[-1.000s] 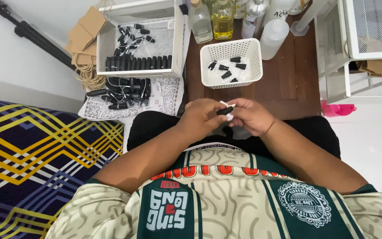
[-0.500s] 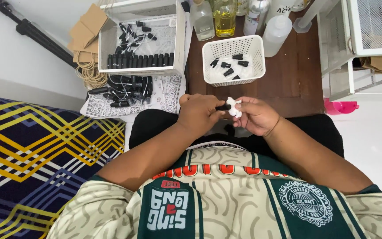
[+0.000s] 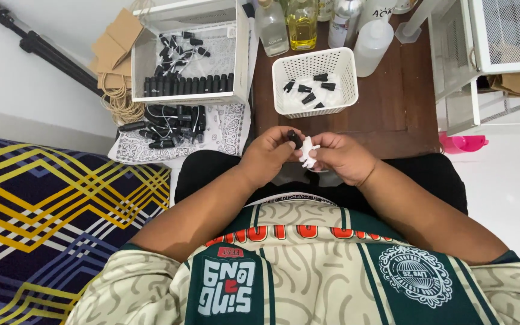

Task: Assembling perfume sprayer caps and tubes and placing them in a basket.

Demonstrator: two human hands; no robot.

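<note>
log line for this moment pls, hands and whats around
left hand: holds small black cap | right hand: holds white cloth | ahead: white basket with black caps on brown table

Since a second ago the two hands have shifted a little apart at the near edge of the desk (image 3: 404, 129): then they were pressed together around a small black cap (image 3: 294, 139) and a white piece (image 3: 308, 150), with the white barely showing. Now the left hand (image 3: 269, 155) pinches the black cap on its own in its fingers (image 3: 285, 144), clear to see, while the right hand (image 3: 344, 157) holds the white piece, which shows more fully just beside the cap.
</note>
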